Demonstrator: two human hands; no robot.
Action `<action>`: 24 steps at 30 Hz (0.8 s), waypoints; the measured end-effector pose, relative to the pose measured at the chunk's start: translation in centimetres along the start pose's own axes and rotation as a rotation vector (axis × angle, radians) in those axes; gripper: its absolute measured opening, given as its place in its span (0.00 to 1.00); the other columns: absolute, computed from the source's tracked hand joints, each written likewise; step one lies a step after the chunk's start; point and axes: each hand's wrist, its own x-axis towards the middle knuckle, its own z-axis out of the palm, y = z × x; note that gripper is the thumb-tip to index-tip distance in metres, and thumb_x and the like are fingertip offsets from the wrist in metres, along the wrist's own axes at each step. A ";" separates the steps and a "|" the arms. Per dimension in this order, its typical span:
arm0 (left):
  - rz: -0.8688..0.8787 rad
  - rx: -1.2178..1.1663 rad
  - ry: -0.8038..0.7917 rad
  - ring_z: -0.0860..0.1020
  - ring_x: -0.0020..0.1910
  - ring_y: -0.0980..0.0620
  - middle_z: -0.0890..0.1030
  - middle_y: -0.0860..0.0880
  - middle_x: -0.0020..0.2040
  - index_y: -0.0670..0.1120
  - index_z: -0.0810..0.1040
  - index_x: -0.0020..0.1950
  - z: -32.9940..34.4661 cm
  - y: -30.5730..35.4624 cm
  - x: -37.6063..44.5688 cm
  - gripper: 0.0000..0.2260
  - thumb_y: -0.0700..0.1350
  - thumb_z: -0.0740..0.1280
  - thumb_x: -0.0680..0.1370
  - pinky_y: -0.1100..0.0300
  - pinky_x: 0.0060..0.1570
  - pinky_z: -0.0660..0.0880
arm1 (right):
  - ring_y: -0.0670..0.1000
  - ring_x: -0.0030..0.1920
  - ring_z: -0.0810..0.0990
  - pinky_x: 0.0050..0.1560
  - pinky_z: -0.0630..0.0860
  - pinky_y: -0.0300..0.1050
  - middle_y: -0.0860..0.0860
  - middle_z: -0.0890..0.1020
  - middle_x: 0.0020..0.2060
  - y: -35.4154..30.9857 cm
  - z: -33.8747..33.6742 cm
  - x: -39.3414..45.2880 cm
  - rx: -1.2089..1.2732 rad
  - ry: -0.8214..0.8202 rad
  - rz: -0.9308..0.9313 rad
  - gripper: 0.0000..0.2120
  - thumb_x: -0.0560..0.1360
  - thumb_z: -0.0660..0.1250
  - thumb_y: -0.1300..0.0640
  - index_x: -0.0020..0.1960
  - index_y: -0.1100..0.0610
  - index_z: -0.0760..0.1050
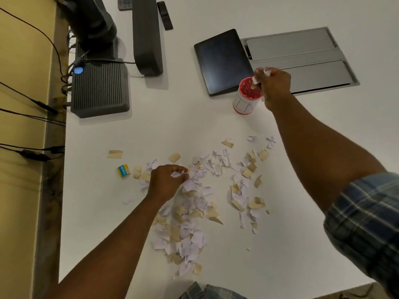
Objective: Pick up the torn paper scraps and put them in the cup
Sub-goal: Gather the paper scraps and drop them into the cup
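Note:
Several torn white and tan paper scraps (194,203) lie scattered over the middle of the white table (172,126). A white cup (245,104) with a red rim and red inside stands further back, right of centre. My right hand (274,85) hovers over the cup's right edge, fingers curled round a few scraps that poke out above the opening. My left hand (167,182) rests on the left part of the pile and pinches a white scrap between its fingertips.
A dark tablet (222,61) lies just behind the cup, beside a grey cable hatch (302,59) set in the table. A ribbed dark box (99,89), a monitor stand (146,35) and cables crowd the back left. A small yellow packet (123,170) lies left of the pile.

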 end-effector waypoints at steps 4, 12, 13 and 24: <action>-0.013 -0.014 0.004 0.79 0.42 0.67 0.83 0.56 0.41 0.52 0.83 0.41 0.2 -0.3 0.2 0.05 0.43 0.76 0.69 0.73 0.43 0.73 | 0.55 0.50 0.81 0.55 0.78 0.48 0.56 0.83 0.47 1.3 1.4 2.9 -0.648 -0.080 -0.168 0.16 0.76 0.66 0.49 0.52 0.63 0.78; 0.001 -0.048 -0.010 0.81 0.45 0.61 0.84 0.54 0.44 0.56 0.82 0.39 1.0 0.6 1.2 0.08 0.43 0.76 0.69 0.67 0.49 0.75 | 0.61 0.53 0.79 0.54 0.75 0.49 0.61 0.80 0.51 1.1 3.1 5.0 -1.167 -0.248 -0.309 0.19 0.74 0.70 0.55 0.59 0.65 0.73; 0.016 -0.041 -0.012 0.81 0.45 0.63 0.84 0.54 0.44 0.56 0.82 0.39 1.1 1.0 1.4 0.07 0.43 0.76 0.69 0.68 0.49 0.75 | 0.61 0.52 0.79 0.52 0.75 0.48 0.61 0.79 0.51 1.0 3.1 5.0 -1.187 -0.240 -0.313 0.18 0.73 0.70 0.56 0.58 0.65 0.73; 0.036 -0.308 -0.112 0.82 0.45 0.55 0.84 0.53 0.43 0.50 0.83 0.43 3.9 10.8 6.8 0.07 0.39 0.75 0.69 0.68 0.43 0.77 | 0.50 0.33 0.75 0.37 0.72 0.42 0.54 0.82 0.36 6.4 -2.1 -4.1 -0.515 0.157 -0.401 0.12 0.77 0.60 0.54 0.41 0.59 0.78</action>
